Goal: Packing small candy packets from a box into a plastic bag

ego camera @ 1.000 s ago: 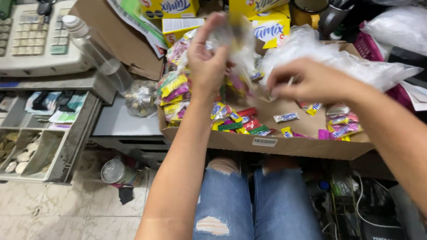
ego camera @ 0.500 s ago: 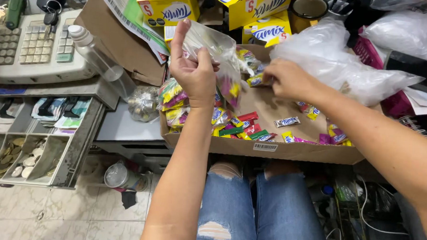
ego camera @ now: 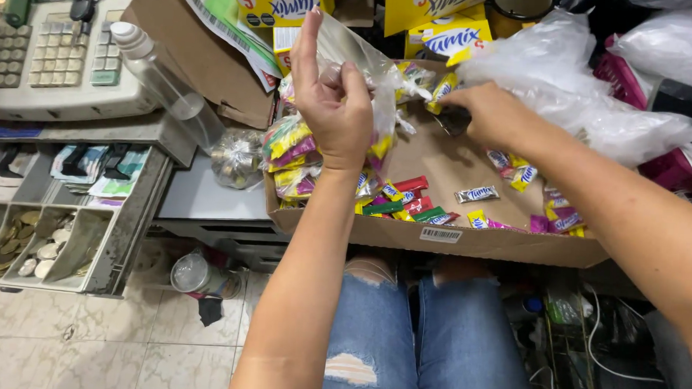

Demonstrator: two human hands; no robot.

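My left hand (ego camera: 334, 108) holds up a clear plastic bag (ego camera: 367, 71) with a few wrapped candies inside, its index finger pointing up. My right hand (ego camera: 490, 111) is closed on a small dark wrapped candy (ego camera: 452, 120) at the back of a shallow cardboard tray (ego camera: 437, 241) resting over my lap. Many small candies in yellow, red, green and pink wrappers (ego camera: 408, 201) lie loose in the tray, piled thickest at its left side (ego camera: 290, 149).
An open cash register drawer (ego camera: 41, 228) with coins and notes sits at left under the keypad (ego camera: 49, 49). A clear spray bottle (ego camera: 164, 85) leans there. Yellow candy boxes (ego camera: 284, 1) and white plastic bags (ego camera: 591, 96) crowd the back. Cables lie on the floor at right.
My left hand lowered and turned the bag slightly, raising its index finger. My right hand moved from the tray's middle to its back and closed on a candy.
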